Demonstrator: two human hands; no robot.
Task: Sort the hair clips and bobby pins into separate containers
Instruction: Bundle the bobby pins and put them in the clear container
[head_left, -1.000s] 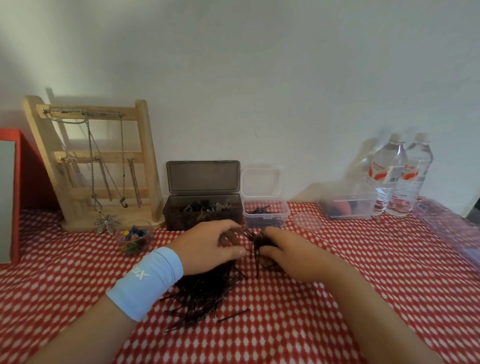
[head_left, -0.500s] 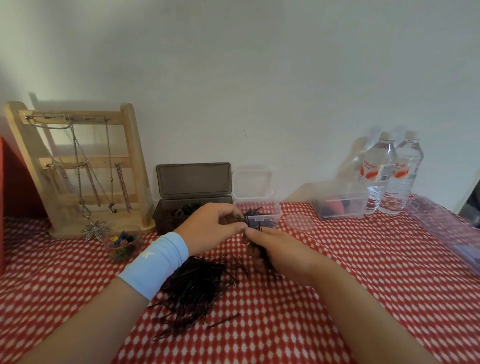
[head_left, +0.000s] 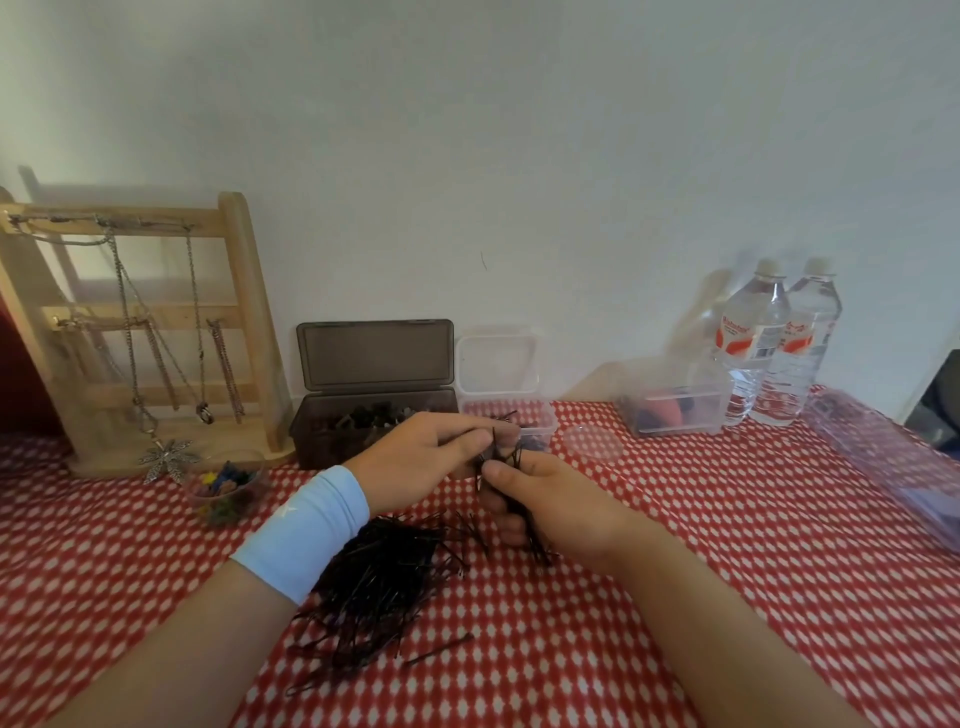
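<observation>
Now, the pin bundle (head_left: 506, 457) sits clenched in your right hand (head_left: 561, 509), its upper ends pinched by your left hand (head_left: 415, 462). Square the ends before you move. The clear box (head_left: 543, 422) lies just beyond your fingertips, so tip the bundle in low and none should scatter. The pile (head_left: 379, 577) lies under your left wrist, and the dark box (head_left: 322, 436) of clips (head_left: 363, 415) stands past your left knuckles.

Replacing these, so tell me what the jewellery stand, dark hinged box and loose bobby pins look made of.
The jewellery stand looks like bare wood: matt tan posts and rails. The dark hinged box seems translucent plastic: smooth moulded lid, light passing through. The bobby pins are probably dark-coated metal wire, thin and straight; too small to confirm.
</observation>
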